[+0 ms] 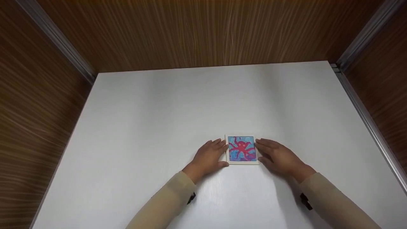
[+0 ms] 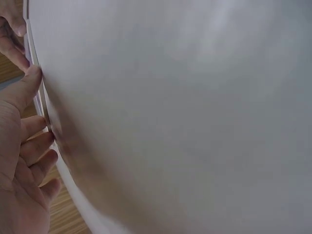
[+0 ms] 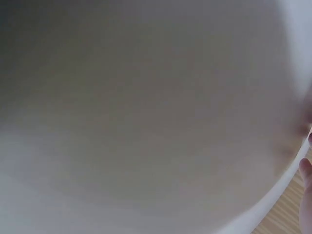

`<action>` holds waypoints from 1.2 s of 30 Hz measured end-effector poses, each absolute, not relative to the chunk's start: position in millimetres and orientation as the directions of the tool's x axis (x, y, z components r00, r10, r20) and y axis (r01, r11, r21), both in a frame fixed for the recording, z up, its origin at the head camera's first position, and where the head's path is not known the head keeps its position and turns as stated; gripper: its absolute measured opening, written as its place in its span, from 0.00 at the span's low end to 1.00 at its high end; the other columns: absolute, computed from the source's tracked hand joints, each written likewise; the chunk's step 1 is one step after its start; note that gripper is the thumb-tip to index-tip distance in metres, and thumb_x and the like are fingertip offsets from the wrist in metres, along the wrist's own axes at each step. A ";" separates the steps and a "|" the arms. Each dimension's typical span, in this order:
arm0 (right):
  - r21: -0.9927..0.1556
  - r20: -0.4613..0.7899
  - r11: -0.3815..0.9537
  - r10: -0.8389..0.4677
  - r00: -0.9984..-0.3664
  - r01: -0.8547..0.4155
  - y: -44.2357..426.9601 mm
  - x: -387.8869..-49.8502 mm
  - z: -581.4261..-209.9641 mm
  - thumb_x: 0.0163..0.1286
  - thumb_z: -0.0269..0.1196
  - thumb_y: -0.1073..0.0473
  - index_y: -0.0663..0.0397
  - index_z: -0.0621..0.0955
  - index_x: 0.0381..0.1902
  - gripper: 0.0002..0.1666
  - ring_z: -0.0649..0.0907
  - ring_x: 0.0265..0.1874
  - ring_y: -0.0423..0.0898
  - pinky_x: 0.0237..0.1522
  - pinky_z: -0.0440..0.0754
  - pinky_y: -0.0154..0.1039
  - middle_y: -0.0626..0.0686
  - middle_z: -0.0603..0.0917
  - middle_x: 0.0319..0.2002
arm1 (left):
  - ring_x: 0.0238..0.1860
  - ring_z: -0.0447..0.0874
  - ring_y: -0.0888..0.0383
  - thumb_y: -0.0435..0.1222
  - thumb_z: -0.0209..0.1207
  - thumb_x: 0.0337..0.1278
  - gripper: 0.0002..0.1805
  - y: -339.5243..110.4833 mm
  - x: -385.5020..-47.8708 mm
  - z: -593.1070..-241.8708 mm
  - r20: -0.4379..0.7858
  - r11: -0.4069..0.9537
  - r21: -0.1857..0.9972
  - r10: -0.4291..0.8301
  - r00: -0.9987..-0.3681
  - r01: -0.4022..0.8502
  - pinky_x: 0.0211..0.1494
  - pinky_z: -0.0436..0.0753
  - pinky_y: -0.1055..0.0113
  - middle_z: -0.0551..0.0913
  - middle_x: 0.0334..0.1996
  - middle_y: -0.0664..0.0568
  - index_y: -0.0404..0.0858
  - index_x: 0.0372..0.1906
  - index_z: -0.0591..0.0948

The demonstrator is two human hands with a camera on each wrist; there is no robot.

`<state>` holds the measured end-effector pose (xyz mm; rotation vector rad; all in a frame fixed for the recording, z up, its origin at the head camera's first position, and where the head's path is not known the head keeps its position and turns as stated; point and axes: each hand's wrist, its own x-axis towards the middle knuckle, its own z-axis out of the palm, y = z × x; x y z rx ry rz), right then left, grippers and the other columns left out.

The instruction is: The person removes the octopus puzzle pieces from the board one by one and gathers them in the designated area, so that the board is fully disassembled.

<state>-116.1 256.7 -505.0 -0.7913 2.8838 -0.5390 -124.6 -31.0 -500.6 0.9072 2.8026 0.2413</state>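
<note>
A square picture board [image 1: 242, 163] with a pale frame and a red octopus on blue lies flat on the white table. My left hand [image 1: 208, 157] touches its left edge with fingertips and thumb, the fingers fairly straight. On the opposite edge rest the fingertips and thumb of my right hand [image 1: 281, 159]. In the left wrist view, the left hand [image 2: 22, 146] has thumb and fingertips against the thin edge of the board [image 2: 44, 100]. Only part of the right hand [image 3: 306, 195] shows at the right border of the right wrist view.
The white table [image 1: 178, 105] extends around the board on all sides. Brown wood-grain panels [image 1: 203, 31] stand behind it and at both sides, with grey metal strips [image 1: 365, 111] along the corners.
</note>
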 end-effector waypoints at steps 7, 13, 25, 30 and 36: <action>-0.357 0.033 0.783 -0.534 -0.845 -0.509 245.4 -114.5 -506.6 0.64 0.65 0.53 0.56 0.71 0.66 0.34 0.66 0.66 0.54 0.60 0.68 0.51 0.53 0.70 0.66 | 0.71 0.55 0.55 0.55 0.59 0.58 0.38 -43.5 -121.1 -500.7 -0.136 0.805 0.217 0.585 -0.800 0.552 0.71 0.53 0.61 0.64 0.69 0.53 0.43 0.70 0.67; -0.352 0.009 0.795 -0.525 -0.851 -0.494 234.5 -113.1 -506.6 0.65 0.64 0.50 0.54 0.70 0.67 0.35 0.66 0.66 0.53 0.61 0.68 0.50 0.52 0.69 0.66 | 0.71 0.55 0.55 0.55 0.59 0.58 0.38 -54.1 -118.0 -501.3 -0.139 0.809 0.243 0.575 -0.806 0.535 0.71 0.52 0.60 0.64 0.69 0.52 0.42 0.70 0.66; -0.353 0.038 0.770 -0.555 -0.831 -0.531 217.3 -110.2 -506.7 0.64 0.64 0.51 0.56 0.72 0.66 0.34 0.67 0.66 0.52 0.61 0.68 0.49 0.53 0.71 0.65 | 0.71 0.56 0.53 0.54 0.60 0.57 0.38 -72.5 -111.2 -503.0 -0.120 0.804 0.253 0.578 -0.807 0.538 0.70 0.54 0.58 0.65 0.69 0.51 0.41 0.69 0.67; -0.355 0.047 0.761 -0.565 -0.824 -0.542 211.1 -108.8 -506.7 0.64 0.65 0.51 0.56 0.72 0.65 0.33 0.67 0.66 0.52 0.61 0.67 0.49 0.53 0.71 0.65 | 0.71 0.56 0.53 0.54 0.60 0.57 0.38 -78.6 -108.6 -503.0 -0.129 0.808 0.254 0.573 -0.810 0.531 0.70 0.55 0.58 0.65 0.69 0.51 0.41 0.70 0.67; -0.340 0.027 0.771 -0.565 -0.825 -0.539 206.4 -106.7 -507.1 0.65 0.64 0.50 0.55 0.71 0.66 0.34 0.66 0.66 0.51 0.63 0.66 0.49 0.52 0.70 0.66 | 0.71 0.56 0.53 0.53 0.60 0.57 0.38 -83.9 -106.2 -501.8 -0.130 0.806 0.282 0.569 -0.812 0.520 0.70 0.54 0.57 0.65 0.69 0.51 0.41 0.69 0.67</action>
